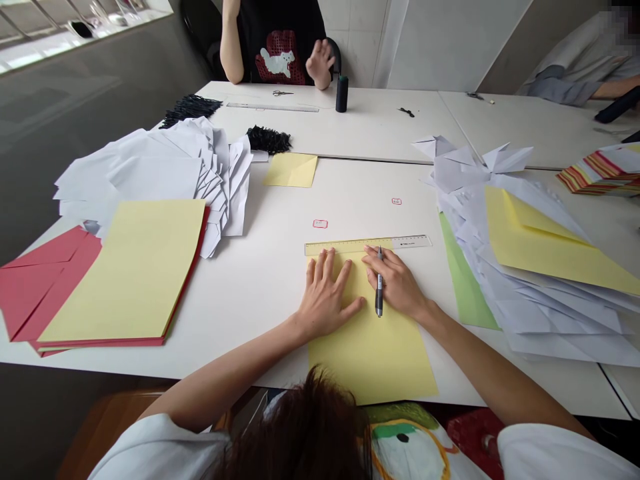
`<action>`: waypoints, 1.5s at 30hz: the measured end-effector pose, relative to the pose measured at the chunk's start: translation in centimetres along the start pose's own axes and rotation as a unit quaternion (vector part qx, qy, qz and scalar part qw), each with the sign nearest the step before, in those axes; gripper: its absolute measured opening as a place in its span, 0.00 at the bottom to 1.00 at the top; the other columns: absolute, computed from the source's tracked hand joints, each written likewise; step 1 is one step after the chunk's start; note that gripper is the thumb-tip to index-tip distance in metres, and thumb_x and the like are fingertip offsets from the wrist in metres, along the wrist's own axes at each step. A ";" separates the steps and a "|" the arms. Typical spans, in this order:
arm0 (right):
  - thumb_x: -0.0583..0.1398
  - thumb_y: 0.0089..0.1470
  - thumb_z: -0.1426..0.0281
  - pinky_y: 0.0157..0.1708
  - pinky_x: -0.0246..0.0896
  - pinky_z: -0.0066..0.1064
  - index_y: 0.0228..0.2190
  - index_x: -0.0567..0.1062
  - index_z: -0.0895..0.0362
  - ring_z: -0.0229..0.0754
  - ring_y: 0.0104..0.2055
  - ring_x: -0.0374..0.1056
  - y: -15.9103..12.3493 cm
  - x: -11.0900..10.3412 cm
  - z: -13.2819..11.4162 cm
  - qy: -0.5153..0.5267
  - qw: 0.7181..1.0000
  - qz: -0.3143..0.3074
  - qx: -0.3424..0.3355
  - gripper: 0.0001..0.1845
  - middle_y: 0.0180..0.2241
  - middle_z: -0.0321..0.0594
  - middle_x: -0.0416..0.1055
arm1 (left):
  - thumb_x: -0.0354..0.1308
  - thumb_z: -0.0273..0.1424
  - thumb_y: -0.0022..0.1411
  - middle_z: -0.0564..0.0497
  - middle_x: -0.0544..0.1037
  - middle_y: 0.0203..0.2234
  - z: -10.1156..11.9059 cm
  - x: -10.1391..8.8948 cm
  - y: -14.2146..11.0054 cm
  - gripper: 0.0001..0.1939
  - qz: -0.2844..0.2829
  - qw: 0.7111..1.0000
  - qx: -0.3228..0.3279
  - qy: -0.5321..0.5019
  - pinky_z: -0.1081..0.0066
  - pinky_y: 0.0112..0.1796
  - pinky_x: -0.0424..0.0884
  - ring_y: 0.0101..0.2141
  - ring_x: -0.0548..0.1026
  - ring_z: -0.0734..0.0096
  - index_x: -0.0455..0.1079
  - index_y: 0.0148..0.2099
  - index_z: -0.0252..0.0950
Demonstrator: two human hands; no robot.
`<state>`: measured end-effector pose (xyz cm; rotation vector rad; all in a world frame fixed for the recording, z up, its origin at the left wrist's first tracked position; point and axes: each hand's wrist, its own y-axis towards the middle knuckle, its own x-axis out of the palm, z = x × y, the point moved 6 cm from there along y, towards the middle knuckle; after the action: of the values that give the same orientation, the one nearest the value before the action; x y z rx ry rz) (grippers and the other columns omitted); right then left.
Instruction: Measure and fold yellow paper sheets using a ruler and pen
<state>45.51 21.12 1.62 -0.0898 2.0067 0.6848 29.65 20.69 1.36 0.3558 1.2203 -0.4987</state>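
Observation:
A sheet of pale yellow paper point(373, 357) lies on the white table point(260, 333), its near end jutting past the table's front edge. A clear plastic ruler point(367, 245) rests across its far end. My left hand point(327, 293) lies flat on the sheet with fingers spread, fingertips on the ruler's lower edge. Close beside it, my right hand point(395, 280) presses on the ruler and sheet while gripping a black-and-silver pen point(379, 287), its tip hidden near the fingers. Neither hand holds anything else.
Left of my hands lie stacked yellow and red sheets point(123, 273) and folded white paper point(160, 180). A large white-and-yellow paper pile point(540, 267) sits to the right. Across the table, a co-worker's raised hand point(320, 63) stands near a black cylinder point(342, 94) and scissors point(283, 93).

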 end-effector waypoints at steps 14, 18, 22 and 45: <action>0.55 0.61 0.77 0.59 0.67 0.50 0.49 0.73 0.57 0.54 0.63 0.64 0.0 0.1 0.1 0.003 1.000 0.001 -0.005 0.16 0.60 0.52 0.69 | 0.51 0.55 0.66 0.30 0.40 0.72 -0.1 0.2 0.1 0.43 0.008 1.000 0.004 0.008 0.40 0.66 0.41 0.71 0.36 0.37 0.53 0.72 0.33; 0.55 0.61 0.77 0.58 0.67 0.50 0.49 0.73 0.57 0.54 0.63 0.64 0.0 0.0 0.1 0.003 1.000 0.003 -0.007 0.15 0.60 0.51 0.69 | 0.50 0.55 0.66 0.29 0.40 0.72 -0.1 0.1 0.0 0.43 0.005 1.000 0.003 0.008 0.40 0.66 0.40 0.71 0.36 0.36 0.53 0.73 0.33; 0.55 0.61 0.77 0.58 0.67 0.51 0.49 0.73 0.56 0.54 0.63 0.64 0.0 0.1 0.1 0.003 1.000 0.003 -0.006 0.16 0.60 0.50 0.69 | 0.50 0.55 0.66 0.30 0.40 0.72 -0.1 0.1 0.0 0.43 0.003 1.000 0.002 0.006 0.40 0.66 0.40 0.71 0.36 0.36 0.52 0.73 0.33; 0.55 0.61 0.77 0.59 0.67 0.50 0.50 0.73 0.56 0.53 0.63 0.63 0.0 0.1 0.2 0.006 1.000 0.000 -0.004 0.17 0.61 0.50 0.69 | 0.51 0.54 0.66 0.30 0.40 0.72 0.0 0.0 0.0 0.43 0.002 1.000 -0.001 -0.001 0.40 0.66 0.40 0.71 0.35 0.37 0.52 0.73 0.33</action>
<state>45.60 21.24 1.43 -0.0992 2.0164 0.6927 29.64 20.73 1.38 0.3558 1.2184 -0.4945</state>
